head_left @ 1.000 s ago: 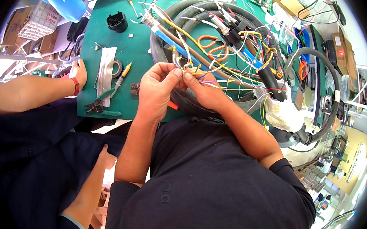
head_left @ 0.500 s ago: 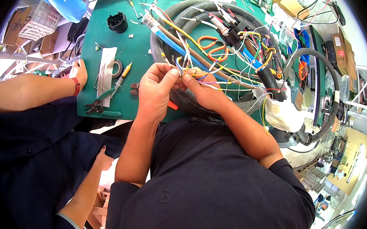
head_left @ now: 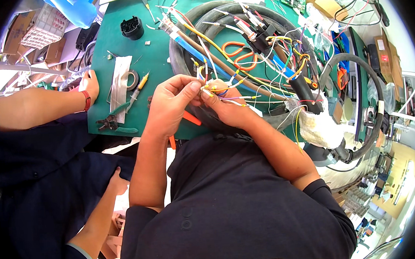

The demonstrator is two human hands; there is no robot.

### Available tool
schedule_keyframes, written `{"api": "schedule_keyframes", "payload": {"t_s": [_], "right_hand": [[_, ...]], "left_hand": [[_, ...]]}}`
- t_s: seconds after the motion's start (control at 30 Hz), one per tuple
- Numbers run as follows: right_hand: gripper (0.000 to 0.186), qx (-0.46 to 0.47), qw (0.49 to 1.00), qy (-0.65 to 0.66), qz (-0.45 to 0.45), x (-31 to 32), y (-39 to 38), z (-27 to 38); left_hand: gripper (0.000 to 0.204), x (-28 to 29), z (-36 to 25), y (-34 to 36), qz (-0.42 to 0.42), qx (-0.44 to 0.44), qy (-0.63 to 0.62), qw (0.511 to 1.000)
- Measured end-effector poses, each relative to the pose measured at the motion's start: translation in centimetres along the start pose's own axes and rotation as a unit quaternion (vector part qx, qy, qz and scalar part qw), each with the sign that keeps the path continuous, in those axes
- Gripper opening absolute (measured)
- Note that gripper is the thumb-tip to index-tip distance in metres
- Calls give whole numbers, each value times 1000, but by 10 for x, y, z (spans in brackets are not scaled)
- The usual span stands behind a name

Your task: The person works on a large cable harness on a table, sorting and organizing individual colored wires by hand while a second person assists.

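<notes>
My left hand (head_left: 173, 108) pinches a cluster of thin multicoloured wires (head_left: 224, 88) tipped with small ferrules, its thumb curled over them. Against it, my right hand (head_left: 227, 109) also grips the cluster, thumb pressed on the wires, some fingertips hidden behind them. Just beyond lie thicker blue and brown cables (head_left: 183, 41) and a coiled black hose (head_left: 177, 55). Orange scissor handles (head_left: 244, 63) rest inside the coil. An orange-handled tool (head_left: 191, 118) shows partly beneath my left hand, and a black housing with wires (head_left: 266, 35) sits farther right.
A co-worker's hand (head_left: 89, 88) rests at the left edge of the green mat (head_left: 155, 130). Nearby are green-handled cutters (head_left: 122, 129), tape (head_left: 130, 77), a syringe-like tool (head_left: 138, 88) and a black round part (head_left: 132, 27). A white wrapped bundle (head_left: 319, 130) hangs at right.
My left hand and forearm have shifted slightly left, uncovering more of the orange-handled tool. Both hands stay on the wires, whose ferruled ends have moved a little.
</notes>
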State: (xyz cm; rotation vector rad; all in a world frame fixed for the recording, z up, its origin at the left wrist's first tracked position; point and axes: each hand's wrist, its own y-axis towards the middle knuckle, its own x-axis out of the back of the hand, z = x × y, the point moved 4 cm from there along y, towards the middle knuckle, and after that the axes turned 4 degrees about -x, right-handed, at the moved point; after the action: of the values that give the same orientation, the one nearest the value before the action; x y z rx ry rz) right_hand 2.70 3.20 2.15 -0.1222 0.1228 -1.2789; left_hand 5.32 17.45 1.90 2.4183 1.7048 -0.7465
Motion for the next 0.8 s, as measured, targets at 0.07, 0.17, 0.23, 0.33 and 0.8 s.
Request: {"api": "schedule_keyframes", "payload": {"t_s": [0.07,0.17,0.23,0.33,0.8], "right_hand": [[27,14,999,51,-6,-2,1,-1],[28,13,999,-45,-26,3,1,-6],[28,110,980,-162,-45,6,1,-4],[27,67,980,-172,-77,9,1,-13],[28,81,966,-160,-188,15,-1,-11]], "left_hand": [[21,-1,-1,0,-10,3,-7,1000],[17,-4,-3,0,-28,4,0,1000],[15,-6,-3,1,-44,2,-1,999],[13,-6,1,3,-81,-24,-10,996],[17,113,46,14,-389,-57,-119,912]]}}
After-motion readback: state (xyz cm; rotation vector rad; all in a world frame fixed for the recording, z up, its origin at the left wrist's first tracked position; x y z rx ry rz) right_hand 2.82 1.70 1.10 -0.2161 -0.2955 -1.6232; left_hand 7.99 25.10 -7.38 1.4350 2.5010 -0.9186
